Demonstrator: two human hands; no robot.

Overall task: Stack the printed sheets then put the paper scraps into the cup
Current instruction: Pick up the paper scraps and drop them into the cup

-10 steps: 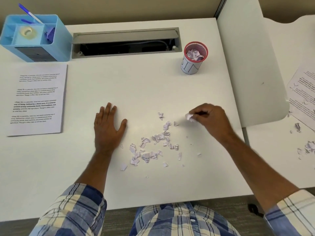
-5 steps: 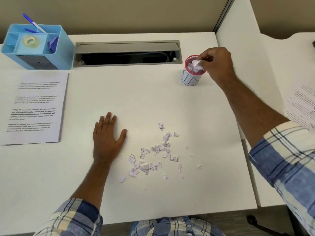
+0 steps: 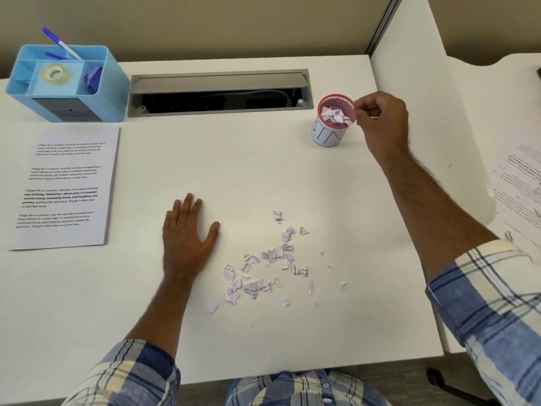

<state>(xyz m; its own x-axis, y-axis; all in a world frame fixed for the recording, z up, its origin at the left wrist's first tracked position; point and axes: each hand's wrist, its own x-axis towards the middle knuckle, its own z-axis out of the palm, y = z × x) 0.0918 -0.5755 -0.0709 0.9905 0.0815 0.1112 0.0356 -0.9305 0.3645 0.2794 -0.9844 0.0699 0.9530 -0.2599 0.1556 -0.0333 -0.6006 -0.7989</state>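
A person in a plaid shirt holds the right hand [image 3: 380, 120] just beside the rim of a red-rimmed cup [image 3: 332, 124] at the back of a white desk [image 3: 205, 159], fingers curled with nothing visibly between them; crumpled scraps already fill the cup. The left hand [image 3: 187, 235] lies flat and relaxed on the desk, just left of a scatter of torn paper scraps [image 3: 263, 268]. The printed sheets [image 3: 66, 189] sit stacked at the left edge, in front of a blue desk organizer [image 3: 67, 83].
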